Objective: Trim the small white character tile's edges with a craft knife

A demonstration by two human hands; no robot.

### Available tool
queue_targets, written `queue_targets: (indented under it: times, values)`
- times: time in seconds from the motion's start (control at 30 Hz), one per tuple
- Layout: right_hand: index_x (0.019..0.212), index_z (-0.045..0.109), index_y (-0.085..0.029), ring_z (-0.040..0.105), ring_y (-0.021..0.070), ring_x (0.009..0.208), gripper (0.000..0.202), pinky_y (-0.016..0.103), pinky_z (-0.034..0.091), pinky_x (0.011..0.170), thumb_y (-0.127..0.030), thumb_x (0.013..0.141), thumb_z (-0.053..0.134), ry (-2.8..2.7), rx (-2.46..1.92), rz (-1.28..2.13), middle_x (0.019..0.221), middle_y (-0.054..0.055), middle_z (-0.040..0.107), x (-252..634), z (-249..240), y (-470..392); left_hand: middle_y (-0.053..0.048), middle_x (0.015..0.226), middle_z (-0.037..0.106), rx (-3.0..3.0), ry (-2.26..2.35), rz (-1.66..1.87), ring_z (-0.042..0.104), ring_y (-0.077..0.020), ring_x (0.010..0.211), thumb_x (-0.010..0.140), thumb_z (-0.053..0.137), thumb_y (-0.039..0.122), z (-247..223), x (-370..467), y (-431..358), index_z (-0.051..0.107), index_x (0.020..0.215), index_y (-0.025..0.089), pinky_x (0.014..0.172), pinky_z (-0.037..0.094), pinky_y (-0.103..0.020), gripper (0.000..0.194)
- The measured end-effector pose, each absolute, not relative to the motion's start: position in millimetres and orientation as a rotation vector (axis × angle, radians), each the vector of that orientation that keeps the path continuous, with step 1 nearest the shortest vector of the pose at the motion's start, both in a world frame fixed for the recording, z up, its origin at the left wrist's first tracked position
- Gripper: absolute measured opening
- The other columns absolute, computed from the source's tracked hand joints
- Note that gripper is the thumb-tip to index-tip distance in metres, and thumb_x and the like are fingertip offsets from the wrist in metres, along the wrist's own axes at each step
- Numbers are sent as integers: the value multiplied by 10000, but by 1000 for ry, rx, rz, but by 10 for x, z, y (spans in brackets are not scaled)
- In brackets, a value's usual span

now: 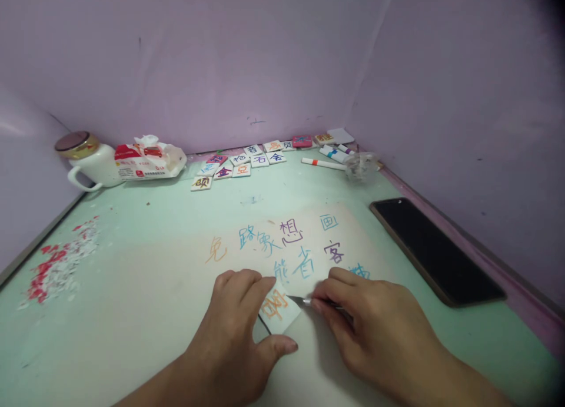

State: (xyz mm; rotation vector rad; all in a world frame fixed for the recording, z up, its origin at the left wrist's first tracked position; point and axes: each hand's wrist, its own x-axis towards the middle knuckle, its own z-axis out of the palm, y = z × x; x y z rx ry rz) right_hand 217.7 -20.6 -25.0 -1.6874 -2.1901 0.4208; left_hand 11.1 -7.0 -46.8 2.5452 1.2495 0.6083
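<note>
In the head view, we see the white tile between the two hands, toward the near side of the table and well in from its left and right edges. It bears an orange character, and the tip of the knife is at its strokes. We judge this tile to be partway through; how deep any cuts go is too small to tell. Along the far edge, marked tiles lie in loose rows and look finished to us. Red and white shavings are scattered near the left edge.

The left hand arches over the tile's left side, its grip narrow: fingers at the far corner, thumb by the near one. We cannot tell whether the tile rests on the table. The right hand comes in from the near right, its grip closed around the knife in a pen-like pinch, blade pointing left.
</note>
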Motion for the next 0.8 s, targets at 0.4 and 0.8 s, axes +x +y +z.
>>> queue_targets:
  times: [0.4,0.8]
  values:
    - [711,678,-265,612,156,494,232,268,318,462,-223,801,468,-2107,-1702,503,650,-28,639,2155,-260,-230,-100,1027,523,2583,1241,668,485,-278,925,627,792,242,-477,124,-67,413,1163,169,774,483,-452,661]
    - [665,643,-232,548,162,381,225,308,176,423,-195,787,458,-2215,-1642,151,603,-3,609,2080,-276,-268,-87,989,522,2560,1246,637,480,-275,900,596,831,239,-439,142,-71,396,1164,172,766,486,-465,718]
